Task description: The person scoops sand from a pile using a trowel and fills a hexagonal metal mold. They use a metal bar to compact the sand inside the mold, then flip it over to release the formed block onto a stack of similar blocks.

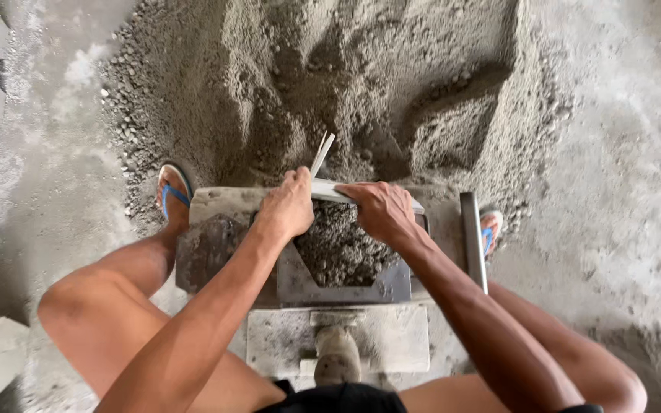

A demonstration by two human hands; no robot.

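Head view: both hands, left hand, right hand, gripping flat board over mould

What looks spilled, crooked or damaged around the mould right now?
Nothing stands out. Both hands, left hand and right hand, press a flat board on the mould, which holds grey mix. Loose pebbles edge the pile.

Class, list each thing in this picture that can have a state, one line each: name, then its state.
Grey metal block mould: filled with damp grey sand-gravel mix.
Flat pale strip: lying across the mould's far edge, gripped by both hands.
Left hand: closed on the strip.
Right hand: pressing down on the strip.
Grey sand-gravel heap: scooped out, with hollows.
Blue-strapped sandals: worn, planted beside the mould.
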